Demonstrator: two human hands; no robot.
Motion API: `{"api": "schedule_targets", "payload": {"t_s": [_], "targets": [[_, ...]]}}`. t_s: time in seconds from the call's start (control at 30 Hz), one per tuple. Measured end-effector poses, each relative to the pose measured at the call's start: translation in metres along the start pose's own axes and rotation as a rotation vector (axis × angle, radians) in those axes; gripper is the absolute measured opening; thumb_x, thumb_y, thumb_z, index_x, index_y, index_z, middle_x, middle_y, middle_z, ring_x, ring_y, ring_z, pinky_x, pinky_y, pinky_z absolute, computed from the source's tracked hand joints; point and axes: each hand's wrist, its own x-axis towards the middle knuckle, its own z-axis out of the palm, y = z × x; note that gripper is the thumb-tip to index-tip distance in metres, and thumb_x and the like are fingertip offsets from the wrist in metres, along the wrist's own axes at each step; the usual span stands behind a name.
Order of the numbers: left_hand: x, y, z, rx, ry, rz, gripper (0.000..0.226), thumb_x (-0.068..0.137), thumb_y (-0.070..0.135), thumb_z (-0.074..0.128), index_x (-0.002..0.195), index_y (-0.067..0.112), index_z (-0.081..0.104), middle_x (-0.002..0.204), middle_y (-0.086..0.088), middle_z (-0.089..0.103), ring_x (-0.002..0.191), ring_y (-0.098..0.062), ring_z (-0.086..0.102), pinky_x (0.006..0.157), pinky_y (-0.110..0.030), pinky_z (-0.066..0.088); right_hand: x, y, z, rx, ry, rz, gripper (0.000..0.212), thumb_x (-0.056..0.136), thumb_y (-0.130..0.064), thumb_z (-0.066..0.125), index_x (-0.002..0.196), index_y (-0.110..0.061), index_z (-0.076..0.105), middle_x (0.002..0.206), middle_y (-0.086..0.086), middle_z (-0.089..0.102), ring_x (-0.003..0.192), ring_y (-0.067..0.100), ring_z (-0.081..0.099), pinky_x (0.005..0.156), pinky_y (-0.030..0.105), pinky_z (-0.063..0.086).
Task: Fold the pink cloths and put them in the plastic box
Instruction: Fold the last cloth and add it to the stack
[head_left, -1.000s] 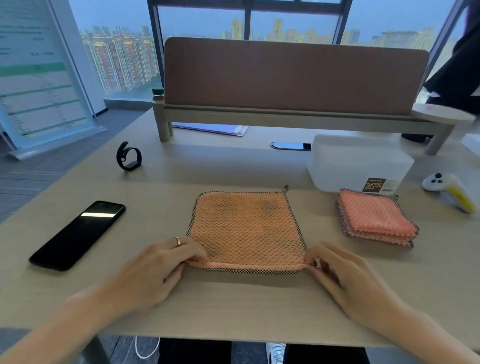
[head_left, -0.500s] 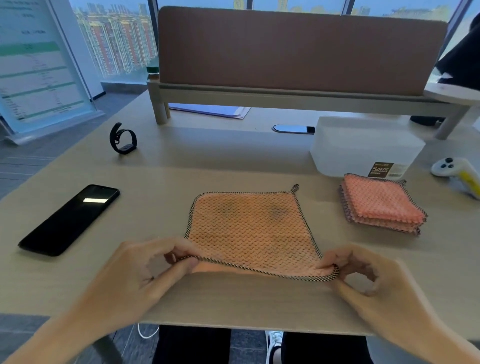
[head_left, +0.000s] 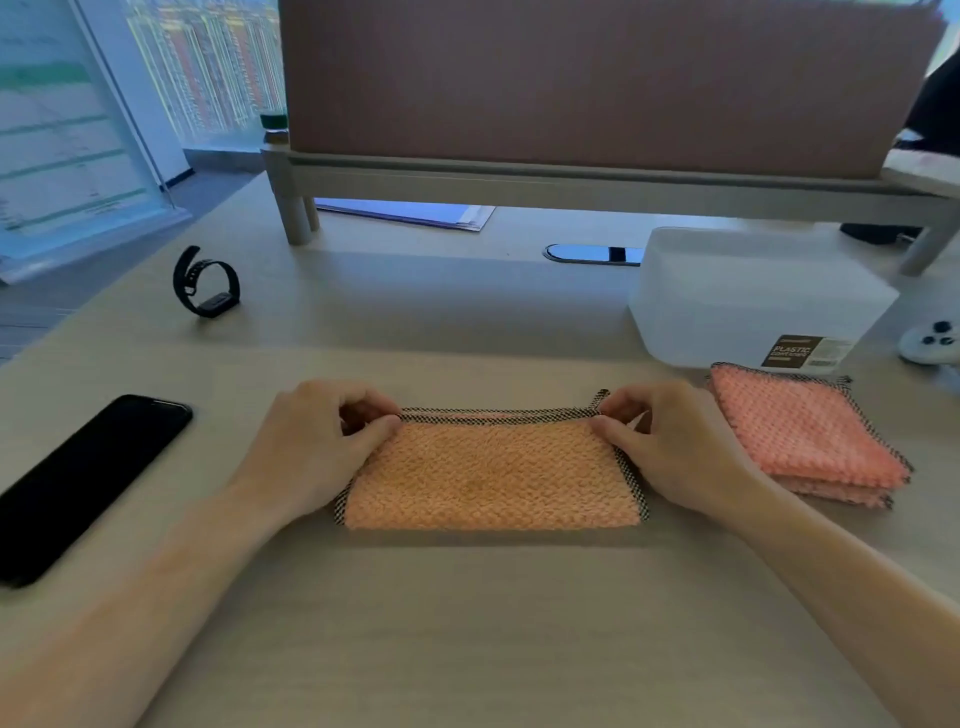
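Where legible, plastic box label: "PLASTIC".

Label on box front, lower right: brown panel reads "PLASTIC" in white caps; line below too small to read. White part w/ barcode, illegible. Board at left: print blurred, unreadable.

Ahead of the fingers of the left hand and right hand, bare desk runs to the raised shelf, leaving room for a hand. Between the hands, on the near side of the fingers, lies the pink cloth. Just right of the right fingers sits a stack of folded cloths, with the plastic box behind it (touching, or nearly). Left of the left fingers, open desk reaches the phone and watch.
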Motion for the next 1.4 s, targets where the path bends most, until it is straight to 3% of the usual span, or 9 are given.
{"api": "schedule_targets", "payload": {"t_s": [0.23, 0.43, 0.8, 0.93, 1.0, 1.07, 1.17, 1.27, 1.4], "targets": [[0.008, 0.001, -0.005, 0.023, 0.052, 0.006, 0.002, 0.086, 0.035, 0.076, 0.086, 0.035, 0.078, 0.077, 0.021, 0.071, 0.083, 0.016, 0.058, 0.062, -0.005, 0.036, 0.010, 0.002, -0.005, 0.001, 0.074, -0.014, 0.008, 0.085, -0.034, 0.078, 0.082, -0.030, 0.072, 0.071, -0.019, 0.069, 0.072, -0.009, 0.063, 0.061, 0.011, 0.040], [0.008, 0.001, 0.005, 0.046, 0.023, -0.028, 0.004, 0.087, 0.031, 0.076, 0.088, 0.035, 0.078, 0.072, 0.019, 0.068, 0.068, 0.005, 0.061, 0.058, -0.004, 0.037, 0.012, 0.004, 0.006, -0.046, 0.046, 0.015, 0.008, 0.086, -0.033, 0.079, 0.082, -0.029, 0.073, 0.071, -0.017, 0.068, 0.063, -0.004, 0.062, 0.063, 0.008, 0.040], [0.008, -0.001, 0.008, 0.076, 0.065, 0.000, 0.009, 0.090, 0.025, 0.074, 0.092, 0.033, 0.078, 0.079, 0.023, 0.066, 0.075, 0.005, 0.058, 0.064, -0.005, 0.036, 0.015, -0.002, 0.008, -0.054, 0.036, 0.036, 0.006, 0.088, -0.031, 0.077, 0.087, -0.026, 0.074, 0.078, -0.014, 0.069, 0.070, -0.002, 0.061, 0.064, 0.013, 0.044], [0.009, -0.003, 0.005, 0.100, 0.032, -0.009, 0.010, 0.092, 0.028, 0.072, 0.099, 0.034, 0.076, 0.085, 0.021, 0.067, 0.077, 0.003, 0.058, 0.067, -0.006, 0.037, 0.015, -0.004, 0.007, -0.137, 0.046, 0.033, 0.019, 0.090, -0.040, 0.072, 0.104, -0.027, 0.069, 0.092, -0.016, 0.067, 0.075, -0.002, 0.058, 0.071, 0.020, 0.045], [0.008, 0.001, 0.003, 0.149, 0.065, 0.027, 0.021, 0.093, 0.032, 0.068, 0.113, 0.029, 0.074, 0.106, 0.012, 0.070, 0.095, -0.006, 0.061, 0.084, -0.016, 0.042, 0.010, -0.014, 0.006, -0.221, 0.057, -0.023, 0.037, 0.095, -0.049, 0.060, 0.124, -0.027, 0.061, 0.117, -0.013, 0.063, 0.097, 0.003, 0.058, 0.084, 0.024, 0.043], [0.003, 0.019, 0.008, 0.201, 0.083, 0.125, 0.034, 0.098, 0.035, 0.059, 0.130, 0.025, 0.065, 0.130, 0.005, 0.063, 0.121, -0.018, 0.055, 0.104, -0.034, 0.040, 0.003, -0.037, 0.013, -0.278, 0.013, -0.116, 0.052, 0.099, -0.056, 0.042, 0.142, -0.027, 0.048, 0.143, -0.009, 0.051, 0.129, 0.011, 0.047, 0.105, 0.029, 0.040], [-0.010, 0.046, 0.038, 0.322, -0.109, 0.237, 0.065, 0.096, 0.048, 0.020, 0.155, 0.025, 0.038, 0.158, 0.004, 0.041, 0.145, -0.016, 0.035, 0.120, -0.033, 0.023, -0.012, -0.062, 0.047, -0.337, -0.138, -0.233, 0.071, 0.098, -0.059, 0.012, 0.158, -0.025, 0.028, 0.165, -0.006, 0.027, 0.152, 0.016, 0.021, 0.124, 0.035, 0.016], [-0.012, 0.040, 0.060, 0.446, -0.238, 0.222, 0.082, 0.087, 0.055, -0.007, 0.163, 0.027, 0.007, 0.171, 0.008, 0.008, 0.156, -0.010, 0.005, 0.125, -0.030, -0.003, -0.018, -0.051, 0.063, -0.364, -0.245, -0.194, 0.080, 0.093, -0.064, 0.001, 0.163, -0.025, 0.004, 0.171, -0.009, 0.002, 0.156, 0.009, -0.004, 0.126, 0.030, -0.005], [-0.006, 0.025, 0.054, 0.443, -0.297, 0.213, 0.086, 0.084, 0.066, -0.008, 0.162, 0.030, -0.003, 0.170, 0.013, -0.005, 0.155, -0.004, -0.009, 0.124, -0.030, -0.011, -0.027, -0.038, 0.048, -0.423, -0.281, -0.123, 0.086, 0.097, -0.071, 0.010, 0.161, -0.019, -0.011, 0.169, -0.006, -0.015, 0.154, 0.007, -0.018, 0.125, 0.031, -0.010]]}}
